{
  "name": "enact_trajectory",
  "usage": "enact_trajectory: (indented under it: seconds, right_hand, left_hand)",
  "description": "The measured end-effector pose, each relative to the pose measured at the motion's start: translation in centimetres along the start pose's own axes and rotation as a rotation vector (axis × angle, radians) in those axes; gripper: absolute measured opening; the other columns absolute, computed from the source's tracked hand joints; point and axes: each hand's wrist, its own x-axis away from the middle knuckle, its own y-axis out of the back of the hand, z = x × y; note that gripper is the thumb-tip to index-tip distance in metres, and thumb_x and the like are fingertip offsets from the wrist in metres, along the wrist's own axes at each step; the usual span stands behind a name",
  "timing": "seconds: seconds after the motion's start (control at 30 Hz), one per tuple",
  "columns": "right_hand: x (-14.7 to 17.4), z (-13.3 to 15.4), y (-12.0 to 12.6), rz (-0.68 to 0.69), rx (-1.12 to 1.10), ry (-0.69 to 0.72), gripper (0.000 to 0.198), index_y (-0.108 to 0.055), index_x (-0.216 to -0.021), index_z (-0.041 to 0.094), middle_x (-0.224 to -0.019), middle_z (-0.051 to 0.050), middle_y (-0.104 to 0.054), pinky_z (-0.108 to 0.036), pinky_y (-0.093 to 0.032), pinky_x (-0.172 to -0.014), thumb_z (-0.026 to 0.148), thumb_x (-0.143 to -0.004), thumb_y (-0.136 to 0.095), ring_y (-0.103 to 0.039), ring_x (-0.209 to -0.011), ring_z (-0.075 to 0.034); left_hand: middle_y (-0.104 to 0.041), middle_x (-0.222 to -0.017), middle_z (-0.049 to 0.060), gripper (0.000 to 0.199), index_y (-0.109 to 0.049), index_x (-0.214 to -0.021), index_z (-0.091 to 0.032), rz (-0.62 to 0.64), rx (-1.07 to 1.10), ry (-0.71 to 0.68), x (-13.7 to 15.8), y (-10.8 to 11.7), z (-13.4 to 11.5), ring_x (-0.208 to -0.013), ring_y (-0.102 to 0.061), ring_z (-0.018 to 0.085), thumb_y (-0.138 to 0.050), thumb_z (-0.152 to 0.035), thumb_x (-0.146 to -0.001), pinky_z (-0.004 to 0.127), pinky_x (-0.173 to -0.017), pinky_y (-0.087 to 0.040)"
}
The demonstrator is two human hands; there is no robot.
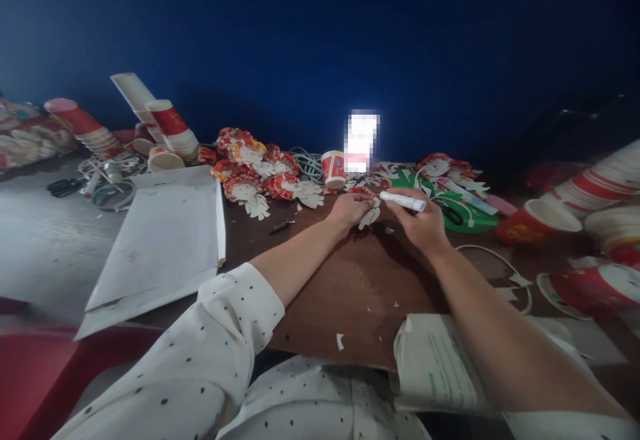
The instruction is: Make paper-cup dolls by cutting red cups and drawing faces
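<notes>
Over the brown bench [340, 293], the left hand [353, 209] and right hand [419, 221] meet at a paper cut-out [369, 218].
Left fingers pinch the cut-out, closed; right fingers wrap a white tube [403, 201], its end near the paper. Best to brace the cut-out and press lightly. Smallest of all, the print on the folded white packet [435, 353] is too blurred to read.
</notes>
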Motion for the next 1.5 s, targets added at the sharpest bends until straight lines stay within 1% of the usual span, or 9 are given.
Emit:
enact_trajectory:
  seconds: [0.2,0.4,0.53,0.67,0.73,0.87,1.07,1.27,1.5]
  right_hand:
    - [-0.3,0.7,0.4,0.089,-0.094,-0.201,0.032,-0.072,-0.093,0.017,-0.086,-0.006,-0.071,-0.037,-0.052,-0.079,0.043,-0.075,-0.068,-0.066,-0.086,-0.023]
    - [-0.6,0.3,0.8,0.095,-0.068,-0.289,0.033,-0.072,-0.083,0.016,-0.069,-0.004,-0.068,-0.034,-0.052,-0.068,0.047,-0.074,-0.067,-0.064,-0.070,-0.021]
    - [-0.7,-0.3,0.9,0.018,0.066,-0.325,0.036,-0.070,-0.072,0.015,-0.061,-0.004,-0.065,-0.033,-0.049,-0.063,0.050,-0.073,-0.066,-0.062,-0.063,-0.021]
    - [-0.6,-0.7,0.8,-0.028,-0.031,-0.373,0.040,-0.068,-0.067,0.016,-0.055,-0.003,-0.062,-0.029,-0.045,-0.051,0.055,-0.074,-0.063,-0.057,-0.051,-0.017]
    - [-0.5,-0.5,0.7,0.004,-0.058,-0.346,0.039,-0.069,-0.072,0.016,-0.057,-0.002,-0.063,-0.028,-0.045,-0.050,0.055,-0.074,-0.064,-0.057,-0.051,-0.016]
    - [-0.3,0.3,0.4,0.101,0.097,-0.270,0.039,-0.071,-0.074,0.016,-0.062,-0.003,-0.067,-0.029,-0.048,-0.057,0.054,-0.074,-0.064,-0.063,-0.061,-0.020]
    - [0.0,0.3,-0.3,0.047,0.181,-0.093,0.035,-0.072,-0.086,0.017,-0.083,-0.007,-0.073,-0.034,-0.051,-0.075,0.050,-0.079,-0.061,-0.067,-0.079,-0.023]
    - [0.2,0.1,-0.8,-0.015,0.263,0.133,0.026,-0.068,-0.090,0.019,-0.090,-0.008,-0.071,-0.034,-0.051,-0.077,0.043,-0.082,-0.061,-0.066,-0.084,-0.022]
    - [0.1,-0.3,-0.9,-0.001,0.239,0.152,0.022,-0.067,-0.091,0.020,-0.091,-0.006,-0.071,-0.032,-0.051,-0.078,0.040,-0.083,-0.062,-0.066,-0.085,-0.020]
  left_hand:
    - [-0.068,-0.077,0.007,0.015,-0.070,-0.086,-0.010,0.035,-0.190,-0.061,0.3,0.0,-0.3,-0.062,-0.057,0.010,-0.062,-0.019,-0.077,0.024,-0.066,-0.047]
    - [-0.069,-0.086,0.007,0.020,-0.071,-0.091,-0.012,0.035,-0.397,-0.144,0.9,-0.1,-0.5,-0.072,-0.059,0.012,-0.061,-0.022,-0.077,0.025,-0.075,-0.047]
    - [-0.070,-0.088,0.007,0.020,-0.071,-0.090,-0.012,0.051,-0.408,-0.200,1.1,-0.3,-0.6,-0.076,-0.061,0.012,-0.059,-0.023,-0.078,0.023,-0.076,-0.047]
    - [-0.069,-0.081,0.007,0.022,-0.071,-0.093,-0.011,0.033,-0.398,-0.155,1.0,-0.3,-0.6,-0.070,-0.059,0.012,-0.059,-0.024,-0.078,0.025,-0.074,-0.047]
    - [-0.068,-0.081,0.006,0.023,-0.071,-0.093,-0.011,0.035,-0.415,-0.147,1.0,-0.2,-0.6,-0.070,-0.059,0.012,-0.060,-0.024,-0.077,0.026,-0.074,-0.048]
    - [-0.069,-0.083,0.007,0.021,-0.071,-0.090,-0.011,0.040,-0.453,-0.177,1.0,-0.1,-0.6,-0.072,-0.059,0.013,-0.059,-0.022,-0.077,0.027,-0.077,-0.048]
    - [-0.067,-0.076,0.006,0.021,-0.072,-0.089,-0.010,0.031,-0.418,-0.140,0.7,0.0,-0.2,-0.066,-0.058,0.012,-0.058,-0.020,-0.077,0.026,-0.072,-0.048]
    - [-0.069,-0.079,0.006,0.022,-0.072,-0.091,-0.012,0.049,-0.428,-0.145,0.1,0.4,0.1,-0.068,-0.059,0.012,-0.061,-0.025,-0.077,0.025,-0.072,-0.049]
    - [-0.067,-0.072,0.005,0.021,-0.072,-0.091,-0.011,0.042,-0.381,-0.110,0.5,0.3,0.0,-0.064,-0.058,0.011,-0.061,-0.023,-0.078,0.024,-0.071,-0.049]
